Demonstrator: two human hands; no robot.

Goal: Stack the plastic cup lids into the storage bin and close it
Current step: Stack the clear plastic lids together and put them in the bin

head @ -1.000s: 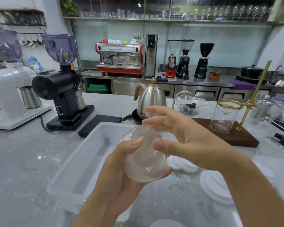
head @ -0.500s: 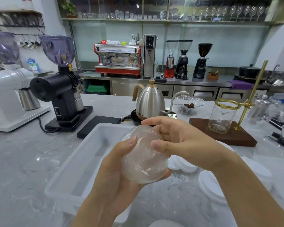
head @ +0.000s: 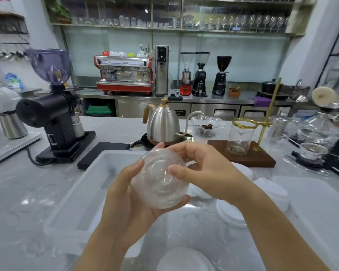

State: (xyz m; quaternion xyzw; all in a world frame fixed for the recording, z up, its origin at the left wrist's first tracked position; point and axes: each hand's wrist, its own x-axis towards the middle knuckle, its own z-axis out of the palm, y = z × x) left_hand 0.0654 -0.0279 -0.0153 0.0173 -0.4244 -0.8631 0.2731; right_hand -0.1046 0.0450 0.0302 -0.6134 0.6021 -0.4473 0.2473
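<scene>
A stack of clear domed plastic cup lids (head: 160, 180) is held in mid-air over the right side of the white translucent storage bin (head: 90, 192). My left hand (head: 129, 204) cups the stack from below and the left. My right hand (head: 202, 171) grips its upper right edge with thumb and fingers. More white lids (head: 230, 214) lie on the counter to the right of the bin, and one white lid (head: 184, 261) sits at the bottom edge. The bin's flat lid (head: 321, 210) lies on the counter at the right.
A black grinder (head: 53, 118) and a black flat scale (head: 102, 153) stand behind the bin to the left. A steel kettle (head: 161, 124), a glass jar on a wooden base (head: 249, 155) and glassware (head: 311, 132) stand behind and to the right.
My right hand's fingers have curled down onto the stack's top edge. The stack has tilted slightly toward me and stays over the bin.
</scene>
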